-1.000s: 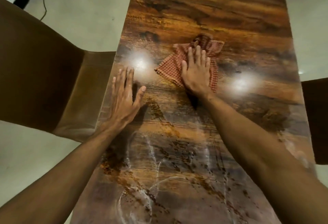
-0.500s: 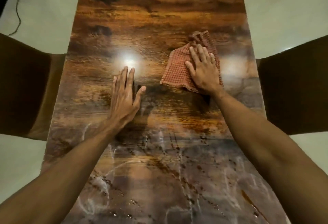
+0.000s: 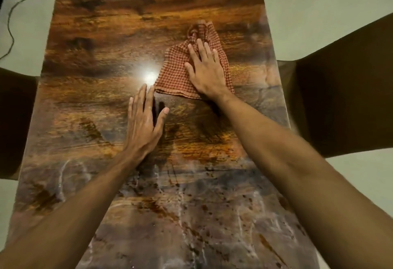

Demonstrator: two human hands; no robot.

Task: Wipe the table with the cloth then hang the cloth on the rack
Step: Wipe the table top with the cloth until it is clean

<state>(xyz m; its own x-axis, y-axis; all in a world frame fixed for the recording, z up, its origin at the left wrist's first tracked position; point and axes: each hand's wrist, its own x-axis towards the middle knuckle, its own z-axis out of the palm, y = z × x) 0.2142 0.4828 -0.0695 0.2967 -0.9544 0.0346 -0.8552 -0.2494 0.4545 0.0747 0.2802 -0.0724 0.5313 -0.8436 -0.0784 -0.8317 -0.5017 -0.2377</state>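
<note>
Cloth (image 3: 176, 73) half hidden beneath right hand (image 3: 207, 75), fingers straight; left hand (image 3: 142, 124) flat on table (image 3: 127, 24)

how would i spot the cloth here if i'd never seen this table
Start at the long glossy wood-grain table filling the view. Right of its centre, the right hand presses flat on a red-and-tan checked woven cloth. It is the only fabric there; the left hand beside it rests on bare wood.

We look to be in a home dining room: a long wood-grain tabletop (image 3: 148, 2), brown chairs (image 3: 340, 98) either side, pale floor (image 3: 319, 2).
</note>
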